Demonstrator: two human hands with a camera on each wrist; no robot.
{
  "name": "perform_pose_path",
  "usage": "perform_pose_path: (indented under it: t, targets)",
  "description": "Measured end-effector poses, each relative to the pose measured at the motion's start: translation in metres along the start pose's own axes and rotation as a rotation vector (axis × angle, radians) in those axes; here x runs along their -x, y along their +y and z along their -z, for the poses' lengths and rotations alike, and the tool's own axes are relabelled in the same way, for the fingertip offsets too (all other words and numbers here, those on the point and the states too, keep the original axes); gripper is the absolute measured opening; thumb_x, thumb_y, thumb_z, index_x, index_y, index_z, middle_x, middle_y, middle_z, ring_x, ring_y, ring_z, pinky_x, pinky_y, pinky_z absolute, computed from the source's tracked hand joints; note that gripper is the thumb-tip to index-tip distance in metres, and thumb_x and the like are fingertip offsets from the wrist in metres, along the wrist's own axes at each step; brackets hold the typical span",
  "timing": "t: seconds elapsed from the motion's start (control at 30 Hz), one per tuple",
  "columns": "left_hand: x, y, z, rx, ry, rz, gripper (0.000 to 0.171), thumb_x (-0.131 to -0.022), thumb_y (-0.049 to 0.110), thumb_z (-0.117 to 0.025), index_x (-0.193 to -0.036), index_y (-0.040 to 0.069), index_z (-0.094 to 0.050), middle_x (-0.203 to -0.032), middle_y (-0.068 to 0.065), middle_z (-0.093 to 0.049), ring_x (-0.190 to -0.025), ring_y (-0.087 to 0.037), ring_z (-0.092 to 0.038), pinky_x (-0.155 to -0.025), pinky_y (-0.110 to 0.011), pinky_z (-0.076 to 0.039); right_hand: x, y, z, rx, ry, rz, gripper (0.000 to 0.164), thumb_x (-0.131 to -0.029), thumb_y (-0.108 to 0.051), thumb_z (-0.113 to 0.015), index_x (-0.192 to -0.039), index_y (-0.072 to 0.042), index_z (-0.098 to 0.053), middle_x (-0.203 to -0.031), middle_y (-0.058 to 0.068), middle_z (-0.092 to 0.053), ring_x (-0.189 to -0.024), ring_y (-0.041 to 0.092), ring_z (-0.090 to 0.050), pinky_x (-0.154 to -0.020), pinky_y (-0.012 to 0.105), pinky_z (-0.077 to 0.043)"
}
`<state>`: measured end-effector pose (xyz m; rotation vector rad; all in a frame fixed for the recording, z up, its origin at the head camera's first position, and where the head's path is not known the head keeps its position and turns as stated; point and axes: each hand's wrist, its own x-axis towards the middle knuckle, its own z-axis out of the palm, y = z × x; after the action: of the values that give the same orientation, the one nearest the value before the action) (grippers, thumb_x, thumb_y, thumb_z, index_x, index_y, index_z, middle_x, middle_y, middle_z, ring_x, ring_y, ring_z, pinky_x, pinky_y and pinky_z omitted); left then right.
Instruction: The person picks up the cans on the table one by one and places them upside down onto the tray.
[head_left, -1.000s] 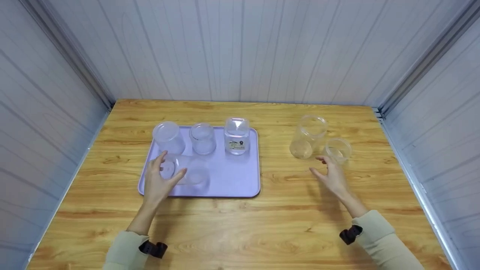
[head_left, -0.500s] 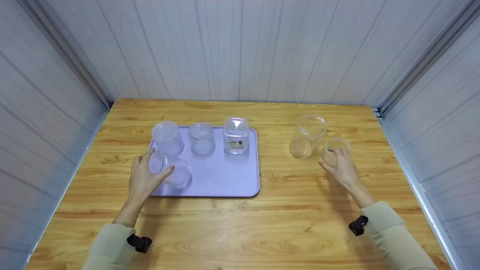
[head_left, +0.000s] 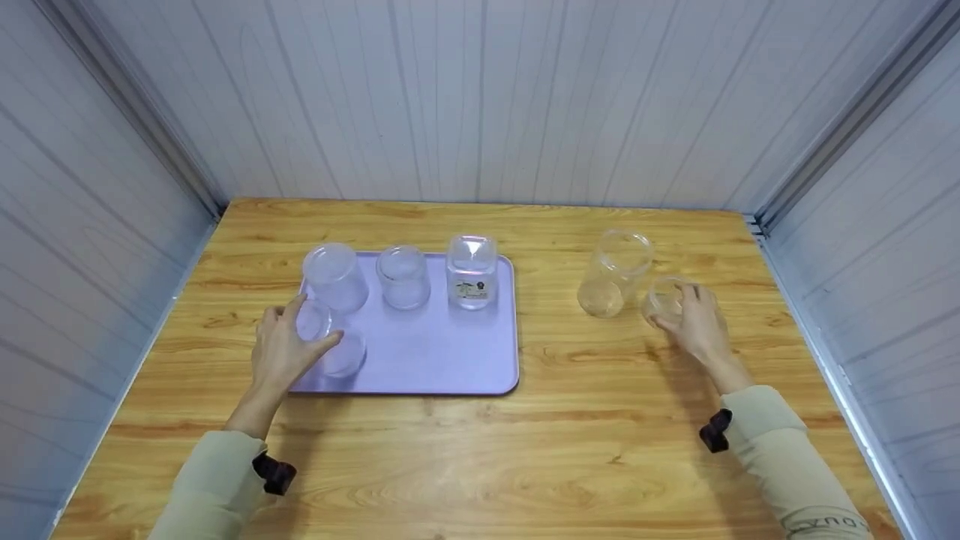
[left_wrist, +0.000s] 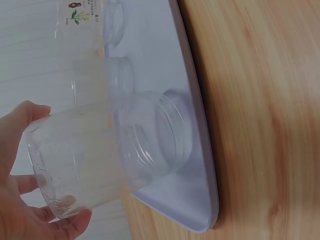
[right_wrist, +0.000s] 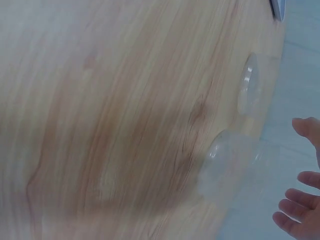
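At the front left of the lilac tray (head_left: 442, 352), my left hand (head_left: 281, 349) grips a clear plastic jar (left_wrist: 100, 155) around its base end. The jar's open mouth points down, at or just above the tray; exact contact is hard to tell. On the table to the right stands a short clear jar (head_left: 661, 304). My right hand (head_left: 701, 326) is close beside it, fingers spread and loosely bent. In the right wrist view a gap shows between the fingers (right_wrist: 295, 207) and that jar. A taller clear jar (head_left: 604, 289) stands just left of it.
Along the tray's back edge stand a large round clear jar (head_left: 335, 281), a smaller round one (head_left: 403, 285) and a square clear jar (head_left: 472, 274) with a label. Pale panelled walls (head_left: 480, 105) enclose the wooden table (head_left: 487, 457) at the back and sides.
My left hand has moved left with its jar, whose mouth has swung from pointing right to pointing more downward. My right hand has moved right and slightly forward to the short jar.
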<state>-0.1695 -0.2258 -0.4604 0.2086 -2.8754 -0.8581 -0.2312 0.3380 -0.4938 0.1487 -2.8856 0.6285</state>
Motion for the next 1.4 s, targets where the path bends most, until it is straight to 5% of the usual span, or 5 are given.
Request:
perform_pose_path:
  t: [0.8,1.4]
  targets:
    - [-0.012,0.001,0.002,-0.130,-0.097,-0.017,0.083,-0.069,0.042,-0.069,-0.133,0.001,-0.036,-0.116,-0.036,-0.035,-0.098,-0.047,-0.038,-0.069,-0.056,-0.041,-0.030,0.020,0.003,-0.004,-0.225,-0.202,0.098,-0.073,-0.042,-0.069,-0.135,0.012,-0.016,-0.132,0.039,-0.015,-0.118,0.054,-0.017,-0.092,0.063,-0.021]
    - [-0.016,0.007,0.006,-0.161,-0.173,-0.011,0.084,-0.070,0.035,-0.068,-0.134,-0.003,-0.030,-0.117,-0.036,-0.034,-0.103,-0.049,-0.035,-0.076,-0.059,-0.038,-0.037,0.018,0.000,-0.044,-0.311,-0.290,0.098,-0.076,-0.039,-0.067,-0.138,0.009,-0.007,-0.134,0.038,-0.007,-0.119,0.055,-0.011,-0.090,0.065,-0.019]
